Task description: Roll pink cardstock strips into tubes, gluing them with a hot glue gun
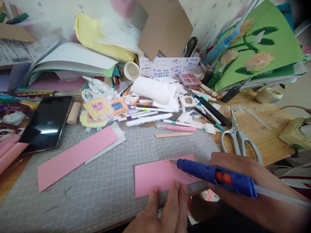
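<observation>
A pink paper strip (155, 178) lies on the grey cutting mat (97, 181) near the front edge. My left hand (165, 210) rests its fingertips on the strip's lower edge, fingers extended and holding nothing. In my right hand (238, 181) is a blue glue gun (199, 170), its tip at the strip's upper edge. A thin line of glue shows along that edge, left of the tip. To the left, a second pink strip (77, 158) lies at a slant, partly over a white sheet (119, 134).
Silver scissors (235, 139) lie right of the mat. A wooden stick (174, 134), pens and white scraps cover the mat's back. A black phone (48, 123) is at the left. Behind stand a paper cup (132, 71) and a green flower picture (259, 45).
</observation>
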A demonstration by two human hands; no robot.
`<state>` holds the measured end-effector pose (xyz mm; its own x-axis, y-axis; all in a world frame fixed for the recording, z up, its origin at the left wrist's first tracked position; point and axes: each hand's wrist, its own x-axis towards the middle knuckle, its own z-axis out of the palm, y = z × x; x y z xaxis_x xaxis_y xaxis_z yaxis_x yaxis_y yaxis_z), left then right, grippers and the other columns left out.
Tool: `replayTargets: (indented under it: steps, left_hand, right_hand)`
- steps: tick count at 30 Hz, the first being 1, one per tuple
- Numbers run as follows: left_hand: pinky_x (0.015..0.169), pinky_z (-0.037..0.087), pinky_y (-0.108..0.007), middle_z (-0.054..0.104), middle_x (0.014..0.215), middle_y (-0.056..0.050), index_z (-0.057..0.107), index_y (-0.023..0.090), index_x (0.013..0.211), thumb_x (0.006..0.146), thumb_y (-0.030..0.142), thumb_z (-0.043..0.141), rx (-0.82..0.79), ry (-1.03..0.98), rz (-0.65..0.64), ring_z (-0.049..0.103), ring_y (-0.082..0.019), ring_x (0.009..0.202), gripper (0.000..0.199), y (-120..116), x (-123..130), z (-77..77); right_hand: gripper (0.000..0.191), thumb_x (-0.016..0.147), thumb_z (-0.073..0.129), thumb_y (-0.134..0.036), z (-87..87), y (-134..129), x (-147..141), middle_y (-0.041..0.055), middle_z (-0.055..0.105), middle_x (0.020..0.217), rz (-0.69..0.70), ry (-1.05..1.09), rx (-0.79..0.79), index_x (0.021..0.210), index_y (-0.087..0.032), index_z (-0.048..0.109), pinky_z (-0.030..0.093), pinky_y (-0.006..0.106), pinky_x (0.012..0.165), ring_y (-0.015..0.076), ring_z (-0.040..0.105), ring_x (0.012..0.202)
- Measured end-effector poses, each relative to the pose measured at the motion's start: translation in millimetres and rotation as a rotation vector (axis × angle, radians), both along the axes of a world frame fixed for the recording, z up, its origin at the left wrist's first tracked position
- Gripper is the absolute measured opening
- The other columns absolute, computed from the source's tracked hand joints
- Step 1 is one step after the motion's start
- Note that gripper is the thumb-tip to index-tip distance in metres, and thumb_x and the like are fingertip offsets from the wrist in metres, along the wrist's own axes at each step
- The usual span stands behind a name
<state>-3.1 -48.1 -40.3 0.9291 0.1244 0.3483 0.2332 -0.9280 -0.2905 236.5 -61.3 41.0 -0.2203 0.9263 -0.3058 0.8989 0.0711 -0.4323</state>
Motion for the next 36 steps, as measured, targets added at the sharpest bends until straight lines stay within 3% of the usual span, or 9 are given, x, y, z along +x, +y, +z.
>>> replayTargets:
  steps: [3,8,14,17,21,30,36]
  left_hand:
    - [0.067,0.059,-0.027,0.064,0.125,-0.006,0.064,0.014,0.114,0.090,0.028,0.056,0.010,-0.006,-0.009,0.058,-0.023,0.113,0.029,1,0,1.6]
    - [0.067,0.059,-0.029,0.066,0.122,-0.004,0.065,0.017,0.108,0.091,0.026,0.053,-0.004,-0.009,-0.021,0.059,-0.022,0.112,0.022,4,2,3.3]
    - [0.063,0.054,-0.029,0.070,0.113,-0.005,0.066,0.017,0.102,0.088,0.033,0.059,0.043,-0.204,-0.008,0.061,-0.022,0.106,0.022,4,6,-4.7]
    - [0.065,0.055,-0.029,0.068,0.117,-0.005,0.067,0.017,0.102,0.089,0.031,0.058,0.011,-0.066,-0.041,0.061,-0.021,0.107,0.021,5,4,1.7]
    - [0.064,0.057,-0.028,0.069,0.116,-0.005,0.067,0.017,0.101,0.092,0.028,0.051,-0.024,-0.054,-0.045,0.063,-0.021,0.106,0.020,6,2,11.0]
    - [0.067,0.058,-0.030,0.066,0.121,-0.007,0.064,0.016,0.105,0.094,0.031,0.050,-0.053,-0.025,-0.037,0.062,-0.022,0.109,0.023,4,1,6.9]
    - [0.066,0.058,-0.030,0.068,0.117,-0.006,0.065,0.016,0.104,0.096,0.029,0.046,-0.043,-0.027,-0.053,0.063,-0.021,0.107,0.024,6,1,12.4]
  right_hand:
    - [0.009,0.081,0.056,-0.017,1.6,0,2,-0.0014,0.058,0.072,0.006,-0.029,-0.060,0.074,-0.021,0.052,0.041,0.024,0.056,0.0124,0.055,0.062]
    - [0.010,0.078,0.056,-0.017,-1.6,-1,3,-0.0013,0.057,0.069,-0.022,-0.016,0.009,0.070,-0.020,0.052,0.037,0.025,0.054,0.0122,0.053,0.060]
    - [0.005,0.079,0.057,-0.023,-0.8,3,-3,-0.0001,0.060,0.073,0.019,0.125,0.021,0.075,-0.022,0.055,0.038,0.026,0.056,0.0151,0.055,0.065]
    - [0.005,0.080,0.055,-0.023,-2.8,3,-3,0.0003,0.060,0.072,0.028,0.143,0.045,0.075,-0.023,0.054,0.037,0.026,0.055,0.0157,0.056,0.066]
    - [0.005,0.079,0.054,-0.026,-7.4,2,0,0.0018,0.059,0.074,0.039,0.112,0.066,0.076,-0.022,0.054,0.037,0.027,0.055,0.0164,0.054,0.066]
    - [0.007,0.076,0.057,-0.018,-1.3,-1,2,-0.0004,0.057,0.071,0.025,0.036,0.033,0.072,-0.021,0.053,0.038,0.025,0.055,0.0142,0.053,0.062]
    - [0.009,0.078,0.058,-0.019,-1.3,-2,4,-0.0007,0.057,0.072,0.015,0.013,0.005,0.072,-0.021,0.052,0.038,0.025,0.056,0.0136,0.054,0.063]
